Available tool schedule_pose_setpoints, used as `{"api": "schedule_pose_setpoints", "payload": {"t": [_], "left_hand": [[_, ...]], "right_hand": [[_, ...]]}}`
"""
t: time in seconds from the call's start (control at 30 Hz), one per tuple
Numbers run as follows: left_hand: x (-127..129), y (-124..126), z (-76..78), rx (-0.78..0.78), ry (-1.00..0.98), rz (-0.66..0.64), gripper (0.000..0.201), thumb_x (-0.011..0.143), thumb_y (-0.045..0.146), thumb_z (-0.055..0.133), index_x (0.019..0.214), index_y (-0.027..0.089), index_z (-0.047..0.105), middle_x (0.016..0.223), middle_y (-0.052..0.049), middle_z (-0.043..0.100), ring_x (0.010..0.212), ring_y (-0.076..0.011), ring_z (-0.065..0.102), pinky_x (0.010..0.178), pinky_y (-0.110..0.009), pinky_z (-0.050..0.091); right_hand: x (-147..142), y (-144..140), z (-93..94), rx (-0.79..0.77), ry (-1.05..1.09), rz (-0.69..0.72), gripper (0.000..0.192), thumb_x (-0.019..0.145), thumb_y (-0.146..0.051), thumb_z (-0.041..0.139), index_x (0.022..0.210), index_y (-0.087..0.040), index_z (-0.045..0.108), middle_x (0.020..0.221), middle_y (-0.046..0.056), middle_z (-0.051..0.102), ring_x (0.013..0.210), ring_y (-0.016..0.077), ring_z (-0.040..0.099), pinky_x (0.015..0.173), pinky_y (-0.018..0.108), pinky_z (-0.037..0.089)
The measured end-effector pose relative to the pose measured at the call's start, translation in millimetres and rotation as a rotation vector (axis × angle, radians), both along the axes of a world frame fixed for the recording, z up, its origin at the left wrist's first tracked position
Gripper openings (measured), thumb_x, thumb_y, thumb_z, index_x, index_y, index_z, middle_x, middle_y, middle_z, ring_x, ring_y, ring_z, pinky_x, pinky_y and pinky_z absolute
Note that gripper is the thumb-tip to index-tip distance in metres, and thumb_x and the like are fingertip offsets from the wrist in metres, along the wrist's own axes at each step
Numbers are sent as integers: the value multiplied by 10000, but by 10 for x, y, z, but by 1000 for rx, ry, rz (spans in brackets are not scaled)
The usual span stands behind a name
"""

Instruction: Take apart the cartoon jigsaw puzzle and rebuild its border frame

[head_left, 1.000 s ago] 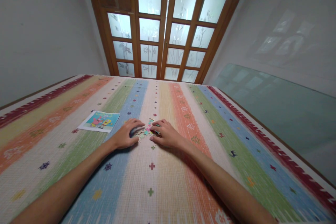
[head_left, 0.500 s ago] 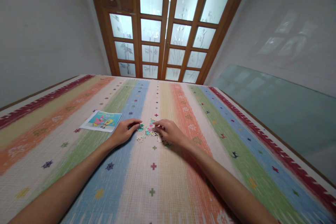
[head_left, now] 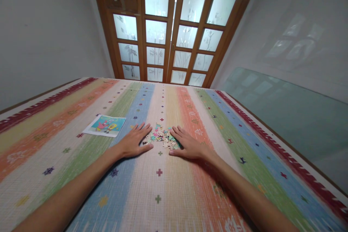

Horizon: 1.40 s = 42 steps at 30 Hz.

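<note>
Two hands flat, fingers spread | left hand (head_left: 133, 142) | right hand (head_left: 189, 145) | puzzle pieces (head_left: 162, 139) between

A: Any readable text, labels, numbers? Checked the picture card (head_left: 104, 125) first; cartoon figures on a blue-green ground, white border; no lettering legible at this size.

B: Same here; puzzle pieces (head_left: 162, 138) show colour patches only; too small to tell whether any carry print.

A: Striped mat (head_left: 157, 188): woven crosses, stars, small motifs; ornament, not characters; no brand tag seen.

B: Wooden door (head_left: 168, 29): frosted panes with etched plant patterns; no sign, no number; the upper left panel has a small dark fitting, unreadable.

A: Walls and the glass sheet (head_left: 285, 116) at right: bare, reflections only.

B: Entry, then: nothing readable anywhere in view.
</note>
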<state>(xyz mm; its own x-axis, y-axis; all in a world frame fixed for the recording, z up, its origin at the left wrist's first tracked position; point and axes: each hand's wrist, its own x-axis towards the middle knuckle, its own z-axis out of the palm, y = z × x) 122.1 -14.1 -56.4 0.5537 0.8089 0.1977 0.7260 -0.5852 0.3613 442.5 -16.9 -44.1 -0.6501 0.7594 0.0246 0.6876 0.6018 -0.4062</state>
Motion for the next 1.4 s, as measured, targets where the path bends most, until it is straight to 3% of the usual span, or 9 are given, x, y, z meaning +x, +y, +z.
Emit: {"api": "schedule_pose_setpoints", "payload": {"t": [0.13,0.27,0.5,0.63,0.8,1.0,1.1,1.27,1.4], "left_hand": [[173,-19,-47,-15,4,-16,632,1047,511,392,1551,130,408,1630,-159,366,1535,-324,286,1253,-520,245],[344,5,-59,-26,-137,-103,508,1082,341,285,1544,169,408,1619,-109,415,1518,-235,347,1260,-432,280],[393,45,-29,-33,-189,-226,692,911,390,656,1525,151,445,1603,-180,417,1510,-354,342,1245,-554,271],[442,36,-21,19,-274,-195,412,989,356,564,1360,186,613,1458,-150,596,1401,-301,513,1209,-498,363],[464,-2,14,26,-376,-198,279,1026,328,509,1228,218,666,1339,-102,685,1279,-260,615,1151,-441,439],[439,15,25,2,-494,-40,290,1025,276,442,1175,190,674,1126,-95,761,1032,-246,720,983,-402,552],[423,39,0,3,-508,2,326,1004,246,424,1216,183,663,1136,-101,759,1025,-260,723,978,-430,556],[379,82,-44,-3,-466,35,514,878,163,458,1379,170,568,1349,-115,670,1233,-270,643,1120,-464,463],[391,144,-51,-14,-319,125,738,867,349,577,1540,115,383,1585,-198,436,1464,-349,420,1218,-540,314]], "right_hand": [[-91,-71,-112,80,42,18,798,1014,-659,437,1616,-150,312,1673,168,233,1568,331,169,1270,562,198],[-207,-1,-182,129,103,57,669,1061,-553,397,1593,-149,370,1639,156,331,1544,302,268,1266,545,240],[-283,102,-221,160,339,91,440,1063,-390,453,1426,-194,604,1495,144,562,1434,273,484,1215,540,361],[-279,72,-199,151,415,95,386,1068,-339,435,1339,-197,670,1413,140,640,1377,257,552,1182,502,420],[-287,30,-217,177,408,39,534,968,-399,636,1450,-179,568,1514,177,536,1453,317,453,1197,549,379],[-301,21,-197,138,466,26,389,992,-249,556,1372,-201,625,1332,141,694,1264,285,644,1081,488,515],[-306,19,-160,106,527,7,389,970,-197,559,1351,-202,638,1261,124,733,1142,265,706,1006,457,562],[-367,38,-165,81,620,-73,398,878,-109,621,1256,-213,690,1207,104,753,1091,256,715,989,457,564],[-443,53,-200,82,721,-99,401,846,-94,638,1225,-210,695,1167,104,753,1064,243,716,953,429,580]]}}
